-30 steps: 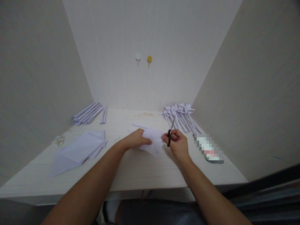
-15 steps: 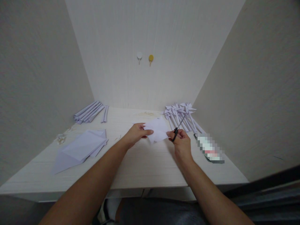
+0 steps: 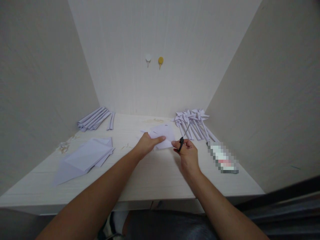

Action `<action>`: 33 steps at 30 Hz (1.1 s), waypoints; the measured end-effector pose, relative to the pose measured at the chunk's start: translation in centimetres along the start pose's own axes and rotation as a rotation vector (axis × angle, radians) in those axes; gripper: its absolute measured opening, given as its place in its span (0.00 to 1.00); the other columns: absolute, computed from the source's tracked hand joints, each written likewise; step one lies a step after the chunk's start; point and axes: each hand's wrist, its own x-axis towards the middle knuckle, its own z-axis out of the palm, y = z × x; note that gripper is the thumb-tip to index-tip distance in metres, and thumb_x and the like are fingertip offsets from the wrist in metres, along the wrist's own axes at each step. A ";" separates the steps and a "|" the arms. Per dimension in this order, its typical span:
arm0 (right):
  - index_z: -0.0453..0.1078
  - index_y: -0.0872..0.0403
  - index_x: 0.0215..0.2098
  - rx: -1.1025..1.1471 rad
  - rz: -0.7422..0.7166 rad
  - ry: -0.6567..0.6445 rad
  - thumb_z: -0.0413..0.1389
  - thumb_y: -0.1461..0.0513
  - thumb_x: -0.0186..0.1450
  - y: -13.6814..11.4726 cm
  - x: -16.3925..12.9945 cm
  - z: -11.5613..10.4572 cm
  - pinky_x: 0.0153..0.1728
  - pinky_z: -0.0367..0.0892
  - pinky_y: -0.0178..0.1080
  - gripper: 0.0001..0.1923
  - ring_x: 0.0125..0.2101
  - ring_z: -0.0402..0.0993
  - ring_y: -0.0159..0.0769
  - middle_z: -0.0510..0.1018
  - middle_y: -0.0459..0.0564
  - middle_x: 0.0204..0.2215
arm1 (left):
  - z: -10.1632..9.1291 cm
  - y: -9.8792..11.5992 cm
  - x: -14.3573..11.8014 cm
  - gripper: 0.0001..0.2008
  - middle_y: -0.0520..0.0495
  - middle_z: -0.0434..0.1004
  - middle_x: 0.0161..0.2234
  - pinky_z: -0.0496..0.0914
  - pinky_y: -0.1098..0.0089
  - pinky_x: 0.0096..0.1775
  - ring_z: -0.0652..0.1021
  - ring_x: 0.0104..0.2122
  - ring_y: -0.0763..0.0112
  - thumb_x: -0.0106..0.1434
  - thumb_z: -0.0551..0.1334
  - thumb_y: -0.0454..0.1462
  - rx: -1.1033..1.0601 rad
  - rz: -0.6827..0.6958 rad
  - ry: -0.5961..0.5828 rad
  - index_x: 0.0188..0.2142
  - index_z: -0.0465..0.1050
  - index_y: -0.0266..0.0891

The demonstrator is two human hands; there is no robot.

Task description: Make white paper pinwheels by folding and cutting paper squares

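Above the middle of the table, my left hand (image 3: pixel 146 145) grips a white sheet of paper (image 3: pixel 167 134), its thumb lying across the top. A short dark slit shows in the paper near that thumb. My right hand (image 3: pixel 188 153) has a pair of black-handled scissors (image 3: pixel 181 143) hooked on its fingers, with the blades pointing up and away from the paper. The thumb and finger of this hand also meet the paper's right edge. The fingers under the sheet are hidden.
Rolled paper sticks (image 3: pixel 95 119) lie at the back left, with stacked paper sheets (image 3: pixel 87 156) in front. Several paper pinwheels (image 3: pixel 191 116) rest at the back right, near a blurred phone-like device (image 3: pixel 222 158). Two hooks (image 3: pixel 160 60) hang on the back wall.
My right hand has moved slightly left with the scissors. The paper has turned or shifted, and my left hand now reaches further over it.
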 end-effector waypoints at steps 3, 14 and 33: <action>0.68 0.52 0.26 -0.041 -0.005 -0.072 0.72 0.55 0.45 -0.1 -0.1 0.0 0.28 0.66 0.36 0.19 0.25 0.74 0.35 0.79 0.45 0.21 | -0.3 0.5 0.0 0.22 0.39 0.85 0.41 0.74 0.57 0.46 0.82 0.39 0.54 0.44 0.77 0.38 -0.042 -0.020 0.071 0.40 0.82 0.35; 0.72 0.55 0.22 -0.263 0.154 -0.425 0.74 0.53 0.42 -0.2 -0.4 -0.2 0.18 0.51 0.33 0.20 0.15 0.60 0.26 0.78 0.46 0.17 | -2.4 2.2 0.8 0.21 0.41 0.84 0.35 0.75 0.64 0.38 0.82 0.33 0.61 0.44 0.74 0.36 -0.213 0.020 0.258 0.39 0.79 0.31; 0.66 0.53 0.19 -0.353 0.089 -0.487 0.74 0.51 0.42 0.7 0.0 -0.8 0.17 0.47 0.33 0.24 0.15 0.57 0.26 0.70 0.40 0.14 | -2.2 3.0 0.6 0.13 0.48 0.81 0.26 0.75 0.68 0.32 0.80 0.26 0.67 0.44 0.73 0.31 -0.238 0.017 0.286 0.32 0.78 0.34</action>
